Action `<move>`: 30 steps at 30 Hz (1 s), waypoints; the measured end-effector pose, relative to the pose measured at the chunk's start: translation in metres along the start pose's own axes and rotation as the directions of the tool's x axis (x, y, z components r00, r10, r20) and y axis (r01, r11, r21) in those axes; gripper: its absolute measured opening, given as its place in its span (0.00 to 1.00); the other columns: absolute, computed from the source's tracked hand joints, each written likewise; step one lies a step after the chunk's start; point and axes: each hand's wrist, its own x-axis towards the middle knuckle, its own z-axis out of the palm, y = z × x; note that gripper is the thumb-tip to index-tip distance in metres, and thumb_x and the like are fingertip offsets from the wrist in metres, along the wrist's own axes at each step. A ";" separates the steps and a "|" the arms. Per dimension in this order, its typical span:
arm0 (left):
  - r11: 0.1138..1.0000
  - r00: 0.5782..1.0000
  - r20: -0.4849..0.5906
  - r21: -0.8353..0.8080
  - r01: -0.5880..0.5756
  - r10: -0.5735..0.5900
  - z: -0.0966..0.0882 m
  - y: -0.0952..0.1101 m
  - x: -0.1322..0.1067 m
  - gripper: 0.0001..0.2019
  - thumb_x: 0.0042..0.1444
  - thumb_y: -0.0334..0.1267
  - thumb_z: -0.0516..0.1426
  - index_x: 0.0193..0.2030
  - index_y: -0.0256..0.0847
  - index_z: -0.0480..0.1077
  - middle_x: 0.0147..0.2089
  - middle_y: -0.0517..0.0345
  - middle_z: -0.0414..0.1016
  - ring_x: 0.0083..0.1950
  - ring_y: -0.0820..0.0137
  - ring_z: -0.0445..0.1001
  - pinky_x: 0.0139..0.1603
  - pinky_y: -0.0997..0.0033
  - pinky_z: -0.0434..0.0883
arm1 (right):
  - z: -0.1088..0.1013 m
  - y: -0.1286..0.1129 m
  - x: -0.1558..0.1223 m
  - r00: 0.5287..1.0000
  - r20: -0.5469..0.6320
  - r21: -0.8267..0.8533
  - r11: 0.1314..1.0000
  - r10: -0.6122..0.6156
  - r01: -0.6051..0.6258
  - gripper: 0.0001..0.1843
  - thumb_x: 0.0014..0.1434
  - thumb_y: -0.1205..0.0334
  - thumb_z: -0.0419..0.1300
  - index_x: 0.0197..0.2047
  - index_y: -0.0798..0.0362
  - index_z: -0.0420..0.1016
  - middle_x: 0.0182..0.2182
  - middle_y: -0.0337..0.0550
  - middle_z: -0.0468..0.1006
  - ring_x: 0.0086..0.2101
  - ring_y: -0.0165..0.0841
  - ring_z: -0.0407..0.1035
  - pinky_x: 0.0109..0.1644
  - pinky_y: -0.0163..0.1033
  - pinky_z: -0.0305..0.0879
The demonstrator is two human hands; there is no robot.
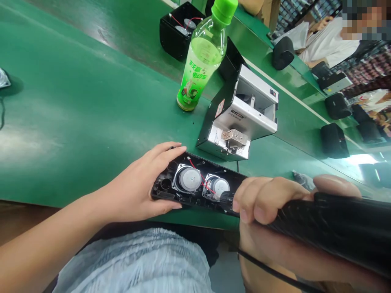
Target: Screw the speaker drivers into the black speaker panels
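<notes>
My left hand (140, 183) grips the left end of a black speaker panel (159, 191), thumb and fingers on its opposite long edges. Two round speaker drivers (190, 179) with metal frames sit in the panel, joined by red wires. My right hand (271, 195) is wrapped around a black electric screwdriver (332, 228). Its ribbed nose points left and down at the panel, beside the right-hand driver (220, 187). The tip is hard to make out, and this hand hides the panel's right end.
Behind the panel stands a silver and black WEIXIN screw feeder (244, 118), with a green-capped bottle (201, 57) to its left. An open black speaker housing (177, 36) lies further back. Black speaker boxes (334, 140) and co-workers (326, 44) are at the far right benches.
</notes>
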 end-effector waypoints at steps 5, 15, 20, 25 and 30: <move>1.000 1.000 -0.007 -0.011 -0.022 0.022 0.000 0.000 0.001 0.53 0.63 0.54 0.70 0.86 0.51 0.45 0.85 0.40 0.53 0.85 0.42 0.56 0.83 0.37 0.64 | -0.005 0.000 0.001 0.998 0.043 -0.028 0.998 -0.046 0.047 0.25 0.76 0.36 0.54 0.59 0.44 0.80 0.24 0.35 0.76 0.19 0.34 0.69 0.23 0.47 0.73; 1.000 1.000 0.009 -0.017 -0.016 0.016 0.000 0.001 0.001 0.54 0.62 0.53 0.71 0.85 0.51 0.44 0.85 0.38 0.53 0.86 0.41 0.55 0.83 0.36 0.64 | -0.002 0.001 0.000 1.000 0.007 -0.056 0.998 0.001 -0.001 0.28 0.74 0.31 0.53 0.58 0.41 0.81 0.23 0.33 0.75 0.18 0.34 0.69 0.23 0.46 0.72; 1.000 1.000 0.011 -0.024 -0.006 0.006 0.000 0.001 0.002 0.54 0.62 0.53 0.71 0.85 0.51 0.44 0.85 0.38 0.53 0.86 0.41 0.55 0.83 0.35 0.64 | -0.001 0.001 0.000 1.000 -0.005 -0.060 0.998 -0.007 0.007 0.29 0.74 0.30 0.52 0.58 0.42 0.80 0.23 0.33 0.76 0.18 0.34 0.69 0.23 0.46 0.72; 1.000 1.000 0.016 -0.013 0.001 -0.001 0.000 0.001 0.001 0.54 0.63 0.53 0.70 0.86 0.50 0.44 0.85 0.38 0.52 0.86 0.42 0.54 0.83 0.36 0.63 | -0.001 0.002 0.002 0.998 -0.057 -0.076 0.996 -0.040 0.035 0.32 0.71 0.26 0.53 0.56 0.42 0.81 0.21 0.33 0.74 0.17 0.35 0.67 0.20 0.45 0.69; 1.000 1.000 0.005 -0.022 -0.003 0.003 0.000 0.001 0.000 0.54 0.62 0.54 0.70 0.86 0.51 0.44 0.85 0.38 0.52 0.86 0.41 0.55 0.83 0.34 0.64 | 0.002 0.003 0.002 0.995 -0.093 -0.087 0.996 -0.038 0.030 0.32 0.71 0.26 0.54 0.56 0.42 0.82 0.21 0.32 0.74 0.16 0.34 0.66 0.20 0.45 0.68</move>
